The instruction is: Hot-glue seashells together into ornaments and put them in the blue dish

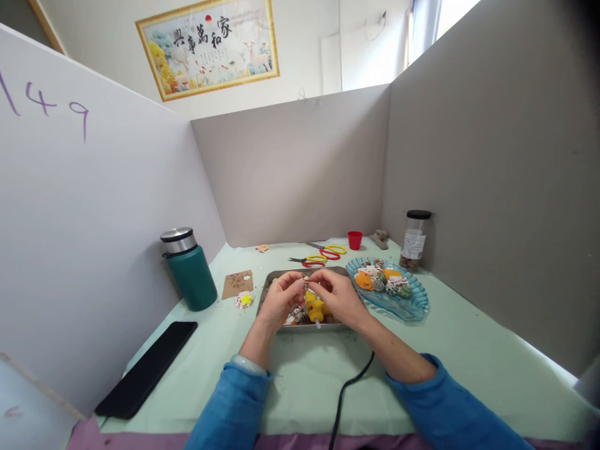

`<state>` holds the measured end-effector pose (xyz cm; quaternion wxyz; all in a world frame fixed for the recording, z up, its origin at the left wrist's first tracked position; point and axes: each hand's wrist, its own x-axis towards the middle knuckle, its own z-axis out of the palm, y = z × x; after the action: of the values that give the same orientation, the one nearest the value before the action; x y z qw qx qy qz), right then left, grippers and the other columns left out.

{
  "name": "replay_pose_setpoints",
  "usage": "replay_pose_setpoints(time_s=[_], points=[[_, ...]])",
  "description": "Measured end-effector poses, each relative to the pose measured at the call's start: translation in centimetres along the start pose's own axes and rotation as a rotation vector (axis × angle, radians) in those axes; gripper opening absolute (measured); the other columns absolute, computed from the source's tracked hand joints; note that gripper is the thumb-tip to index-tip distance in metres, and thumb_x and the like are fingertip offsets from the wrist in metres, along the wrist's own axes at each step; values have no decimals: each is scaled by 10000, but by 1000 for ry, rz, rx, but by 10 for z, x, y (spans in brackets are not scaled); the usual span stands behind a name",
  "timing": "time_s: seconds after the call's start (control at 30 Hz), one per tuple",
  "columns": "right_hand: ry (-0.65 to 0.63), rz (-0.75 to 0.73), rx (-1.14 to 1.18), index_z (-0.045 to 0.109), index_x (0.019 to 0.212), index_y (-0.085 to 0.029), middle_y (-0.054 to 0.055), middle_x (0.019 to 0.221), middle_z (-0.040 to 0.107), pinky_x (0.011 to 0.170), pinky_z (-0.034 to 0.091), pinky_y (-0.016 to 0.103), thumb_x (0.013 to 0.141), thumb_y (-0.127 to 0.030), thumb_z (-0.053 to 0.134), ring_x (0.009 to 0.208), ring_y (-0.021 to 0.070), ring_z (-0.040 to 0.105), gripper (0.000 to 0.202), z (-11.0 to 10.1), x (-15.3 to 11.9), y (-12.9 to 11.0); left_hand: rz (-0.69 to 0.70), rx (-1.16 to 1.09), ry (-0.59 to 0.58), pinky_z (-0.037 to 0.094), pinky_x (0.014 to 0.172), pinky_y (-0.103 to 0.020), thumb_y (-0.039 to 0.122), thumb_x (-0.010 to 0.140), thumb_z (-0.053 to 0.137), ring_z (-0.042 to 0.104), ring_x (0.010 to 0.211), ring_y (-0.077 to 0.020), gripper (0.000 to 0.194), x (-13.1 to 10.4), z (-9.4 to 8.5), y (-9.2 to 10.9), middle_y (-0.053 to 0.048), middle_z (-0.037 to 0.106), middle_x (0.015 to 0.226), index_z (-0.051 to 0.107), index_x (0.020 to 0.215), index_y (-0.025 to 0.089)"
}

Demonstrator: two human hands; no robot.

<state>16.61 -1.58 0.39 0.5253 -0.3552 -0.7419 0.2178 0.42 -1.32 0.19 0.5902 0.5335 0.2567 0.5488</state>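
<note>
My left hand (282,299) and my right hand (339,296) meet above a metal tray (309,329). Their fingertips are pinched together around a small, pale brown piece (306,279), too small to make out. Both hands are closed on it. Beneath them in the tray lies a yellow glue gun (315,307) with a whitish tip pointing toward me, beside small speckled white and brown pieces (297,314). A black cord (344,390) runs from near the tray to the front edge.
On the left stand a green bottle (191,275) and a black flat case (149,369), near brown card (237,284) and a star piece (244,300). Behind are scissors (314,259) and a red cup (355,240). A blue plate (412,307) and a jar (414,242) stand right.
</note>
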Motion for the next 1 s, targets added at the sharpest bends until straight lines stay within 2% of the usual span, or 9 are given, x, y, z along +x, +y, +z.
replay_pose_setpoints(time_s=[0.07,0.27,0.43,0.67,0.83,1.0], points=[[15,-9,-21,617,832,-187,2,738,626,595,418,243,854,-269,554,638,132,535,106,0,0,-1,4,34,12,432,489,-199,338,701,751,465,509,-57,305,0,1,1,35,524,630,612,888,141],[45,-79,-90,606,808,-188,3,743,619,588,407,237,848,-215,559,637,129,537,68,-1,-2,-5,71,97,38,436,505,-196,274,626,797,524,546,-43,311,0,2,3,-16,606,899,628,849,137],[87,-147,-149,576,786,-192,0,738,596,583,392,239,840,-189,573,620,124,520,54,-4,-3,-8,68,87,36,495,565,-237,269,680,765,553,564,-73,306,0,0,2,-27,648,849,648,934,145],[70,-175,-156,586,836,-194,6,786,603,607,405,248,865,-205,564,627,121,522,38,-5,-5,-8,38,12,63,541,651,-261,268,669,780,624,729,-137,325,1,-1,0,-70,680,879,683,945,127],[71,-168,-128,599,918,-197,11,799,608,584,410,247,865,-224,571,606,119,519,65,-4,-5,-6,28,-41,69,536,612,-259,293,676,778,611,652,-118,316,2,-1,1,-53,675,835,684,931,131],[72,-192,-140,604,989,-194,25,851,605,606,426,254,860,-223,578,632,124,530,135,-5,-5,-7,-5,-55,-4,519,587,-246,342,723,741,580,581,-91,330,1,0,3,-69,668,818,681,941,102]])
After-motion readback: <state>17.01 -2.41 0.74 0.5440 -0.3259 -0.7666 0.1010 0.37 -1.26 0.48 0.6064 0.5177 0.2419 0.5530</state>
